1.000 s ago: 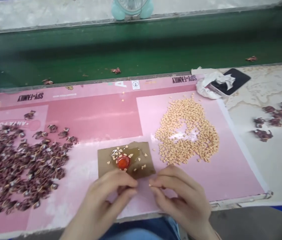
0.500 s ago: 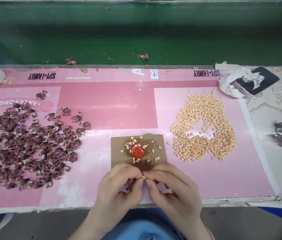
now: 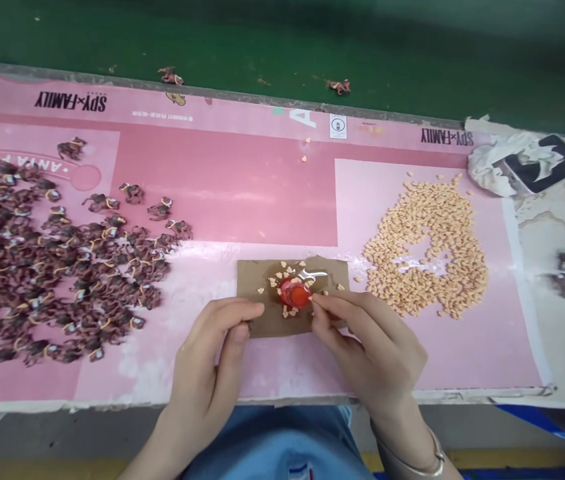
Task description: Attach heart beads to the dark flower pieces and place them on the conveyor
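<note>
My right hand (image 3: pixel 369 340) pinches a small beige piece (image 3: pixel 311 298) between thumb and fingertips, at the right edge of a small round red dish (image 3: pixel 298 295). This dish sits in a wet, shiny patch on a brown cardboard square (image 3: pixel 282 327), with several loose beige pieces around it. At the cardboard's left edge is my left hand (image 3: pixel 215 357), its thumb and forefinger closed together. What lies between them, if anything, is hidden. The other fingers of both hands are curled.
Many dark brown figurines (image 3: pixel 62 267) with yellowish bands lie heaped at left. A spread of beige pieces (image 3: pixel 427 247) covers part of the right side. Crumpled white tissue (image 3: pixel 492 163) rests by a black-topped box (image 3: pixel 557 163). Two figurines lie on the green surface (image 3: pixel 262 40) beyond.
My hands, fingertips together around a beige piece before, are now apart. The right moved forward to the red dish with the piece; the left moved left. The camera view has shifted and tilted.
</note>
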`<state>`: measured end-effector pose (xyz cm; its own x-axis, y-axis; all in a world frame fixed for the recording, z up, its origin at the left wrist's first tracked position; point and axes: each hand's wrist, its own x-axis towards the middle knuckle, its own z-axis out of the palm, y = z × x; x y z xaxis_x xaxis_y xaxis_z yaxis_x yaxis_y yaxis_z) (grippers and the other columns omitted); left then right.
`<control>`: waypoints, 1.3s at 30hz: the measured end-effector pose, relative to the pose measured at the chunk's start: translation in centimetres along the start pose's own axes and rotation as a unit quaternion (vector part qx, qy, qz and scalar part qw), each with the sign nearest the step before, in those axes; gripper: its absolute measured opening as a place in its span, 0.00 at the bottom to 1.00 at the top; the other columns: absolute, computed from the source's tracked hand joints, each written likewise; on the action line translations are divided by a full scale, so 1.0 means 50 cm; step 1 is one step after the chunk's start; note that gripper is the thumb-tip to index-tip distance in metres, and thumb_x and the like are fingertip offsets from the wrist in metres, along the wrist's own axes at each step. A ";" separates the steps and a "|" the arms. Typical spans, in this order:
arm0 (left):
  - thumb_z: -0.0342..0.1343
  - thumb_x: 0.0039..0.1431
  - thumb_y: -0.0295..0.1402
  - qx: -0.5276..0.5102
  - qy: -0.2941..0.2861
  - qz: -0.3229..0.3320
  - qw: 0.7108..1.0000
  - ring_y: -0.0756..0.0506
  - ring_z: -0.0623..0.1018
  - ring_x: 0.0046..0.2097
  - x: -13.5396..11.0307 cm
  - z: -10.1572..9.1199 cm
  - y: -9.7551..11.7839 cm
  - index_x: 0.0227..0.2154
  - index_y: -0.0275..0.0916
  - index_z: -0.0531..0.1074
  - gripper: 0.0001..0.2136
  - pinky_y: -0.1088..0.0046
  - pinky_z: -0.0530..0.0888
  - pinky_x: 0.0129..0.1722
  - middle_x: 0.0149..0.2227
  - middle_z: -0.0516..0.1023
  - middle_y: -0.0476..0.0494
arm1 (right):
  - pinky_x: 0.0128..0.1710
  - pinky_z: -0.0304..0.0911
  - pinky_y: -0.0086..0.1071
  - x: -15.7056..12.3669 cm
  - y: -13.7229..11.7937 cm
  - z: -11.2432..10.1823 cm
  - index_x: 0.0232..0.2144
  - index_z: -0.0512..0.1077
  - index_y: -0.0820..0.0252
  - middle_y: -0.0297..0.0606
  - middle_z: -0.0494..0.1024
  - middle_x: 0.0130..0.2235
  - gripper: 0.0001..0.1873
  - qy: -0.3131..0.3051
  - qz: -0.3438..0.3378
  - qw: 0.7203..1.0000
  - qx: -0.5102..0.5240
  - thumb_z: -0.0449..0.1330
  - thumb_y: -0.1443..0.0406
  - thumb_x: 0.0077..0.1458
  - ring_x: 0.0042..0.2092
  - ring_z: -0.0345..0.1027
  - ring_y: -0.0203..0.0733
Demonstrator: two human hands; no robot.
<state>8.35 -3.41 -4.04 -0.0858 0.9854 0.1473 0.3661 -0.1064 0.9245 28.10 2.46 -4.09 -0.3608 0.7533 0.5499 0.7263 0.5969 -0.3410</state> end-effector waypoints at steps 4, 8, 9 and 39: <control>0.52 0.72 0.21 -0.050 0.000 -0.020 0.999 0.55 0.82 0.50 -0.010 0.007 -0.009 0.61 0.50 0.69 0.21 0.88 0.75 0.51 0.51 0.83 0.52 | 0.33 0.73 0.26 -0.001 -0.004 -0.001 0.38 0.72 0.58 0.35 0.82 0.31 0.08 -0.007 0.003 1.000 -0.017 0.63 0.75 0.64 0.29 0.76 0.33; 0.57 0.70 0.21 -0.107 0.015 -0.032 0.994 0.54 0.84 0.49 -0.013 0.007 -0.011 0.61 0.53 0.69 0.23 0.84 0.78 0.52 0.54 0.84 0.54 | 0.33 0.74 0.27 -0.002 -0.002 -0.004 0.38 0.72 0.57 0.34 0.82 0.31 0.09 -0.015 0.006 1.000 -0.021 0.64 0.76 0.63 0.30 0.76 0.35; 0.58 0.69 0.21 -0.114 0.016 -0.036 0.993 0.53 0.84 0.49 -0.011 0.006 -0.011 0.58 0.53 0.71 0.21 0.84 0.78 0.52 0.54 0.83 0.54 | 0.33 0.74 0.28 -0.003 -0.002 -0.005 0.38 0.73 0.57 0.35 0.82 0.32 0.10 -0.019 0.007 1.000 -0.018 0.64 0.76 0.62 0.30 0.76 0.35; 0.66 0.64 0.38 -0.166 0.060 -0.133 0.975 0.52 0.86 0.32 0.005 0.030 0.034 0.37 0.48 0.80 0.03 0.87 0.82 0.34 0.32 0.85 0.54 | 0.31 0.77 0.29 0.006 -0.078 -0.048 0.42 0.77 0.66 0.35 0.86 0.33 0.08 -0.112 -0.099 0.989 0.001 0.58 0.73 0.65 0.29 0.79 0.35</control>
<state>10.34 -3.16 -2.99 -0.2514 0.9636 -0.0913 -0.0032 0.0935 0.9956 26.54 -0.29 -0.76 -0.6165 0.6645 0.4224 0.6282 0.7385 -0.2449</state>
